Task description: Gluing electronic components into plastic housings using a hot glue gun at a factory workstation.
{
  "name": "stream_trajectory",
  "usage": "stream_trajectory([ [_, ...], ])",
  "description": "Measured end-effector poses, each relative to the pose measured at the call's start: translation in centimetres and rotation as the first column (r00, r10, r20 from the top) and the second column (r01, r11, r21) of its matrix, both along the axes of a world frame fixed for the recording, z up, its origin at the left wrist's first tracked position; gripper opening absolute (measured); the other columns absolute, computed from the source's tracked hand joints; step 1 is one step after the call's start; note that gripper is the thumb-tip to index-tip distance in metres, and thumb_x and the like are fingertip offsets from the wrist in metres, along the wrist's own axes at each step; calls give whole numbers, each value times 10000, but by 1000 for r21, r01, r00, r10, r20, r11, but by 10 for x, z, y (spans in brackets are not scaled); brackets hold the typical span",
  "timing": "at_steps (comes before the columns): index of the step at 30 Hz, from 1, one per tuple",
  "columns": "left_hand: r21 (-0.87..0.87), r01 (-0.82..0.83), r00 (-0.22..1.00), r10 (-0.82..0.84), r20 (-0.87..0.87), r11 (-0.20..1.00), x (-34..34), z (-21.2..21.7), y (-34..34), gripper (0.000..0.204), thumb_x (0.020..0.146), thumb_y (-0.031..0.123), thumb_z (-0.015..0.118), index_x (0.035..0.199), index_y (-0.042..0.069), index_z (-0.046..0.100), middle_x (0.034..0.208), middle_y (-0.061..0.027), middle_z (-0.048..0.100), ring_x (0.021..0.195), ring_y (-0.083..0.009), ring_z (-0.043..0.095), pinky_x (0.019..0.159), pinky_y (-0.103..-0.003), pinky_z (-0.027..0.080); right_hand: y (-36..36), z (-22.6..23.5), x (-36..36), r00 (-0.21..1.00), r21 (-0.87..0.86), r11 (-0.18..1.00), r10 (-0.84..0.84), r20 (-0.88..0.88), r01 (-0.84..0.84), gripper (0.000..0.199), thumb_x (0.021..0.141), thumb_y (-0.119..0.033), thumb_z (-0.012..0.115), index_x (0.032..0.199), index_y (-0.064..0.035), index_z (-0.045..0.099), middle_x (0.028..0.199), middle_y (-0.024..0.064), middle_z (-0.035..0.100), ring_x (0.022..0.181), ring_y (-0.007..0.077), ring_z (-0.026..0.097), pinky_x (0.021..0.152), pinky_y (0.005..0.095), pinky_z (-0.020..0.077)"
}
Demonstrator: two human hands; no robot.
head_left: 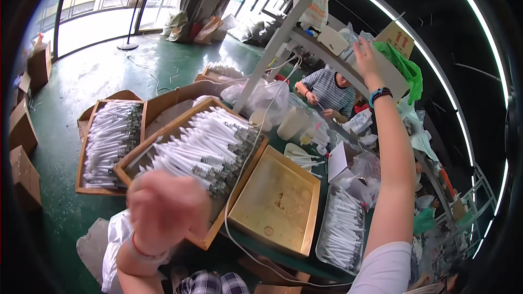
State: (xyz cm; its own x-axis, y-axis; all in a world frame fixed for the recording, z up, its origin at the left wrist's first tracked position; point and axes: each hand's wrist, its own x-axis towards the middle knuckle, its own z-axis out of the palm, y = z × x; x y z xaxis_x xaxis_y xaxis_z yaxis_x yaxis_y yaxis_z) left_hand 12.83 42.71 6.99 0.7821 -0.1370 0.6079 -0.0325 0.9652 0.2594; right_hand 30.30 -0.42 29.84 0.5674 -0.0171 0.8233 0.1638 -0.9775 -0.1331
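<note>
**Reaching high on the right, blurred fist low on the left**

Starting at the far left, cardboard boxes (22,130) line the edge of the green floor (98,71), and just inside them sits a shallow wooden tray (83,147) packed with white tubes. Next along, a bigger wooden tray (163,130) rests tilted, heaped with white pen-like tubes (207,141) whose metal tips point toward the lower right. In front of it, low in the picture, the left hand (166,209) is raised and blurred; the fingers look curled in toward a loose fist, but whether anything sits inside them cannot be told. It hovers over the near corner of that big tray, a thin band at the wrist, with a crumpled white plastic bag (111,239) below it. Moving on to the middle, a brass-coloured tray (278,198) lies bare, a white cable (239,169) trailing across its left rim. Just right of it, a clear plastic tray (342,231) holds more white tubes. Behind, a person in a striped top (329,91) sits at the bench. And over on the right, the right arm stretches straight up, the right hand (366,57) open with fingers spread, gripping nothing, touching the edge of the slanted shelf (332,60) beside a green bag (406,68) and a cardboard box (396,37)
</note>
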Motion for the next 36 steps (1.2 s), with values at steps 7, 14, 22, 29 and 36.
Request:
stream_trajectory([
  [7, 214, -972, 229, 201, 952, 92, 200, 157, -203, 473, 737, 255, 650, 1187, 160, 539, 1322, -234, 314, 1266, -384, 238, 1007, -448, 273, -23, 100, 73, 921, 509, 847, 67, -383, 150, 798, 808, -678, 324, 1346, -89, 325, 1450, 146, 144, 1343, 272, 104, 1062, 437, 92],
  [14, 174, -956, 164, 59, 985, -235, 295, 245, -342, 710, 643, 516, 663, 1255, 211, 473, 1372, -287, 197, 1299, -451, 92, 967, -649, 165, 2, 115, 107, 858, 751, 592, 184, -480, 293, 764, 819, -633, 375, 1110, 55, 535, 1188, 198, 488, 1111, 288, 460, 946, 378, 331],
  [22, 245, -920, 299, -145, 943, -305, 309, 248, -378, 811, 558, 569, 693, 1262, 237, 467, 1311, -256, 273, 1274, -461, 141, 950, -660, 188, -23, 178, 82, 762, 502, 577, 434, 481, -645, 349, 895, -294, 474, 975, 21, 601, 932, 38, 575, 826, 103, 491, 789, 254, 386],
  [29, 264, -962, 258, 79, 963, -77, 264, 234, -334, 641, 699, 384, 641, 1276, 202, 428, 1373, -265, 191, 1307, -431, 107, 985, -612, 178, 19, 127, -41, 774, 427, 652, 457, 438, -626, 253, 833, -129, 580, 1042, 12, 561, 955, 19, 584, 856, 81, 534, 792, 207, 418],
  [36, 641, -592, 768, 101, 633, 489, 175, 189, -247, 472, 836, 343, 519, 1154, -6, 502, 1092, -187, 559, 1116, -281, 472, 968, -336, 319, 64, -20, -176, 696, 750, 200, 574, 432, -631, 296, 746, 36, 538, 1039, -3, 536, 1025, 87, 569, 886, 143, 569, 791, 256, 463],
])
